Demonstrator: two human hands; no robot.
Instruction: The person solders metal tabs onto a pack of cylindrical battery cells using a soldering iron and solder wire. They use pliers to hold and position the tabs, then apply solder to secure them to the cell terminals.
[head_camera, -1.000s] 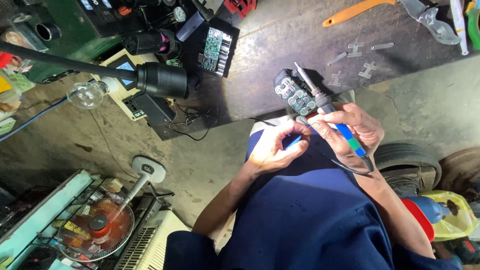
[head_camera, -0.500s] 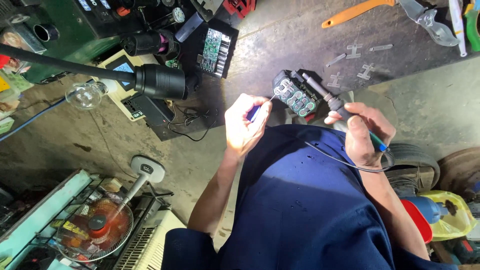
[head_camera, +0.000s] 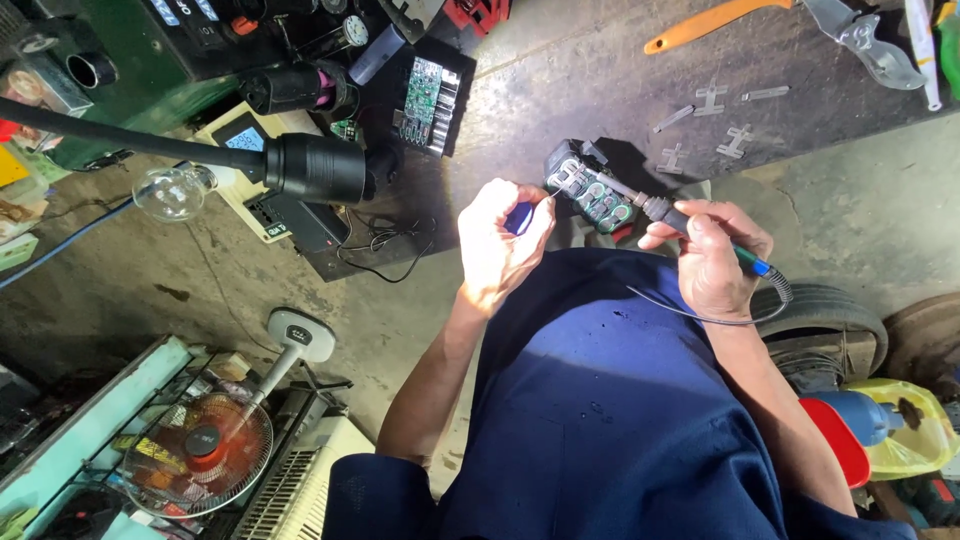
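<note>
Head view: over the last second the left hand (head_camera: 500, 245) has come up off the lap and away from the right hand (head_camera: 712, 262), and it now sits just left of the battery pack (head_camera: 590, 192). Its fingers are closed on a small blue thing (head_camera: 519, 217), with a thin wire running from it toward the pack; what the blue thing is cannot be told.

The right hand has slid out to the right and kept its grip on the soldering iron (head_camera: 668, 212), fingers wrapped round the handle, tip laid on the pack's metal strips at the upper left end. Its cable (head_camera: 700, 318) loops under the wrist.

The pack itself has not moved: it lies on the dark worktop (head_camera: 600, 80) just ahead of the blue-clothed lap. Judging by this, wire and iron tip have been brought together at the pack, so a joint looks to be in hand there.

A circuit board (head_camera: 428, 102), a lamp with bare bulb (head_camera: 172, 192), and a fan (head_camera: 205, 440) lie well apart.
</note>
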